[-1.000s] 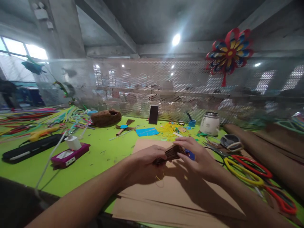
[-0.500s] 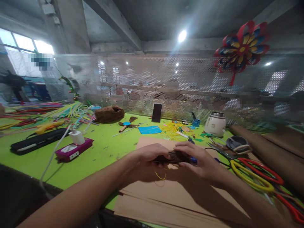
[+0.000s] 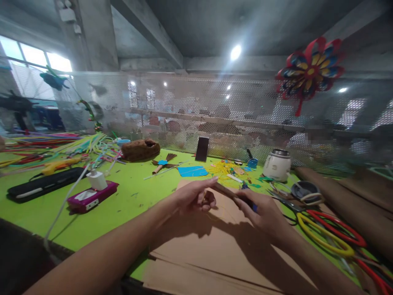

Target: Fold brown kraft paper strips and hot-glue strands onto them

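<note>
My right hand (image 3: 259, 209) grips a flat brown stack (image 3: 225, 190), which looks like layered paper strips, now seen edge-on. Something blue (image 3: 254, 207) shows beside the fingers of this hand; its kind is mostly hidden. My left hand (image 3: 196, 196) has its fingers curled, while the thumb stretches toward the stack's left end. A thin yellow thread (image 3: 211, 216) trails from those curled fingers. Both hands are above a brown paper sheet (image 3: 196, 254).
Large scissors (image 3: 322, 233) with yellow and red handles lie at right, near a grey tape roll (image 3: 305, 191). A white jar (image 3: 277, 164), phone (image 3: 202, 149), blue paper (image 3: 193, 171) and yellow scraps (image 3: 225, 168) sit behind. A purple power strip (image 3: 92, 197) is left.
The brown stack has turned from showing its layers to a slanted edge-on view. My left fingers have come off it and curled below; my right hand still holds it.
</note>
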`<state>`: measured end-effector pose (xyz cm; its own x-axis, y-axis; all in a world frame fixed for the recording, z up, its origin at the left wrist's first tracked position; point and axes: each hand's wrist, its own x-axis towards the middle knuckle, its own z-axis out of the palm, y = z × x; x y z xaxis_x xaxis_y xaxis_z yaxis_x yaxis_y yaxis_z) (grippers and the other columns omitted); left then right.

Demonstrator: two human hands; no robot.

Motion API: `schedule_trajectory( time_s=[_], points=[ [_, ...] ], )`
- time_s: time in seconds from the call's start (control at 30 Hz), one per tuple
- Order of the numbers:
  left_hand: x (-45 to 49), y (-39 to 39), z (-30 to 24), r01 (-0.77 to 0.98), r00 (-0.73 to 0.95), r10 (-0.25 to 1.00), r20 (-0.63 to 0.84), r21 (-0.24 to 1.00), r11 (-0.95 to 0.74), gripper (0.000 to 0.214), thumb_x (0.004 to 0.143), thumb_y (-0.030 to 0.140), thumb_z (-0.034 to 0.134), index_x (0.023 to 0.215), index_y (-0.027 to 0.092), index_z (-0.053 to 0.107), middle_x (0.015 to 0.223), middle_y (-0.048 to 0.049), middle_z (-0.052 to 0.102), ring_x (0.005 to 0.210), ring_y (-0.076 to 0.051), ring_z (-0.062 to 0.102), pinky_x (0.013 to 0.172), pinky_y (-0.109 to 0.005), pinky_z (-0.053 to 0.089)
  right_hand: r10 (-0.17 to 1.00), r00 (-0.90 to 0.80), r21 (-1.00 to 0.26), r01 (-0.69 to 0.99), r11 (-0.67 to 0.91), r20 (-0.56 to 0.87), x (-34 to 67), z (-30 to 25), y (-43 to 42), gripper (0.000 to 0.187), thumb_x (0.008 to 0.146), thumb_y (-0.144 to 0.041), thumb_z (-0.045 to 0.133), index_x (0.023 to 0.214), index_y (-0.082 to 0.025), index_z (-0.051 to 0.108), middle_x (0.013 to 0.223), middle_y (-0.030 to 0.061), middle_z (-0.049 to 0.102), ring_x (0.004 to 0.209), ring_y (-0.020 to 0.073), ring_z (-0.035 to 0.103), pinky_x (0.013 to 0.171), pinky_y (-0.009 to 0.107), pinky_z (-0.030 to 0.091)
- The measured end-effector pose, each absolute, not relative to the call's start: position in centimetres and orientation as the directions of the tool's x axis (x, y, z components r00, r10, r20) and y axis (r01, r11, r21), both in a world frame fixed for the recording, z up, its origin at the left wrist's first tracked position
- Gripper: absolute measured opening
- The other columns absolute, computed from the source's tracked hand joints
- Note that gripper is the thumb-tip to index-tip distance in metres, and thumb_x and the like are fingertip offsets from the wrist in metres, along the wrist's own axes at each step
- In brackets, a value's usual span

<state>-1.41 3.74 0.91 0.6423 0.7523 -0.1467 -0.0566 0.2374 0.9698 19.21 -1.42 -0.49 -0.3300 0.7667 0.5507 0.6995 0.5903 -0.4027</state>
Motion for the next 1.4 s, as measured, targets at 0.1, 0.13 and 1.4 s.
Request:
schedule_trajectory(
  time_s=[0.1,0.13,1.4],
  points=[
    [-1.4,4.4,0.6,-0.029,0.568,0.820,-0.069,0.994,0.104,0.044,0.067,0.044,0.068,0.100,0.015,0.059,0.060,0.0004,0.053,0.055,-0.009,0.049,0.049,-0.020,0.030,0.741,-0.237,-0.399,0.720,0.568,0.628,19.2,-0.7,-1.4,0.020,0.088,-0.027,0.045,0.091,-0.017,0.062,0.073,0.0040,0.065,0.060,0.0154,0.059,0.055,0.025,0.042],
    [-1.5,4.8,0.5,-0.022,0.531,0.847,-0.031,0.998,0.050,0.044,0.065,0.040,0.070,0.101,0.015,0.058,0.064,-0.0003,0.055,0.057,-0.010,0.050,0.052,-0.021,0.033,0.720,-0.226,-0.370,0.735,0.568,0.656,19.1,-0.8,-1.4,0.019,0.088,-0.027,0.045,0.090,-0.017,0.061,0.074,0.0046,0.065,0.061,0.0158,0.059,0.056,0.026,0.042],
    [0.2,2.4,0.1,-0.321,0.426,0.905,0.001,0.935,0.150,0.026,0.073,0.035,0.064,0.077,0.013,0.051,0.070,-0.0067,0.063,0.064,-0.016,0.061,0.067,-0.031,0.048,0.989,-0.098,-0.992,0.060,0.114,0.108,13.6,-3.5,-3.6,0.035,0.080,-0.052,0.053,0.079,-0.018,0.048,0.047,-0.0074,0.045,0.038,0.0068,0.038,0.037,0.018,0.029]
  ],
)
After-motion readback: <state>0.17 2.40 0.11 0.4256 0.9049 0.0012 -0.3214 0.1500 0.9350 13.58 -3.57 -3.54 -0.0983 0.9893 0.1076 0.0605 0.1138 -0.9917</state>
